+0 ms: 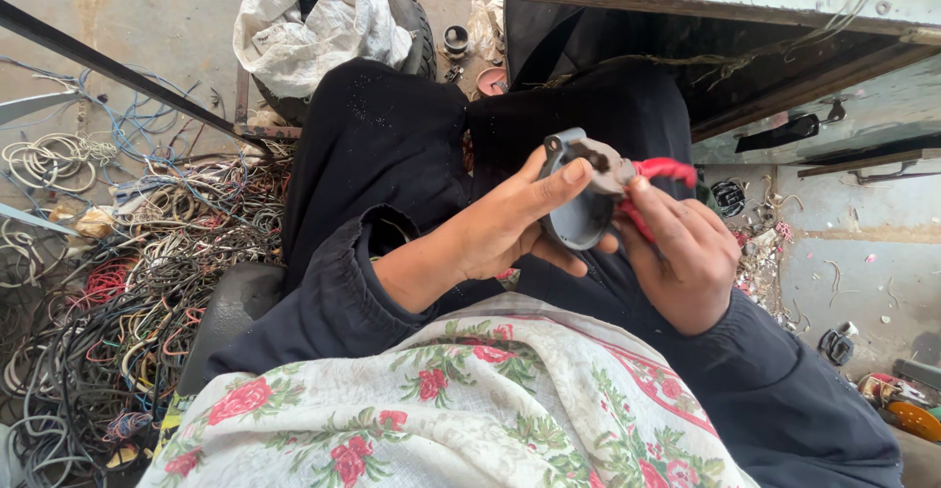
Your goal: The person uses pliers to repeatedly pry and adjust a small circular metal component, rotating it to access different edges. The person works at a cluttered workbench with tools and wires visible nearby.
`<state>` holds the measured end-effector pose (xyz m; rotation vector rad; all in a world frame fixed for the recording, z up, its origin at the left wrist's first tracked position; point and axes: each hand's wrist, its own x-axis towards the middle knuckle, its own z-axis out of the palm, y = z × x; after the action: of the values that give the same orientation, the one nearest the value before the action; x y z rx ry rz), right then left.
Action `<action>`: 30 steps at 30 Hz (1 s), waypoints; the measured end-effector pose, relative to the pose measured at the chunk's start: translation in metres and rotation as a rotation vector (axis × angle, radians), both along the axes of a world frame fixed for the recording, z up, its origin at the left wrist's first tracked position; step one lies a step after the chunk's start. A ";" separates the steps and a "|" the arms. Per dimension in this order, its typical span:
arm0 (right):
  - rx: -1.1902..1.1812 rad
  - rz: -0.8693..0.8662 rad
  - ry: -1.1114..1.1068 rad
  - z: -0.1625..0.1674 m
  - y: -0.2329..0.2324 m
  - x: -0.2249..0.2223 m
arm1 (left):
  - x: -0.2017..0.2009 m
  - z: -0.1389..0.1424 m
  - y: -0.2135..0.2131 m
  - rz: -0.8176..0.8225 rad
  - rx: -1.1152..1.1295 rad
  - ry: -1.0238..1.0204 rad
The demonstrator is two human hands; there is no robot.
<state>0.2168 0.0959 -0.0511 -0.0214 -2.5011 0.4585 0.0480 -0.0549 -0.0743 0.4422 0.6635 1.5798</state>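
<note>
Two hands, one part — left hand [510, 228] grips round grey part [578, 199]; right hand [686, 253] holds red-handled tool [659, 170] against it.

**Count of things in view**

Two hands are seen: one left hand [500, 228] and one right hand [686, 253]. One grey round part [578, 209] is held between them. One red-handled tool [662, 170] is counted, and one white sack [304, 32].
</note>
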 end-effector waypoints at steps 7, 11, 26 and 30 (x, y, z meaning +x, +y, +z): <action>0.068 -0.058 0.009 0.003 -0.003 -0.002 | -0.003 0.006 -0.006 0.076 -0.005 0.078; 0.074 -0.062 0.004 0.004 -0.002 -0.001 | 0.000 0.005 -0.005 0.111 0.078 0.149; 0.175 -0.050 0.105 -0.007 0.001 -0.001 | 0.005 0.007 -0.010 0.229 0.134 0.271; 0.208 -0.037 0.148 -0.010 0.004 -0.001 | 0.004 0.005 -0.009 0.318 0.168 0.470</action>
<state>0.2162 0.1003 -0.0606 0.0458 -2.3856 0.1760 0.0521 -0.0636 -0.0690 0.8846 0.9986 1.8573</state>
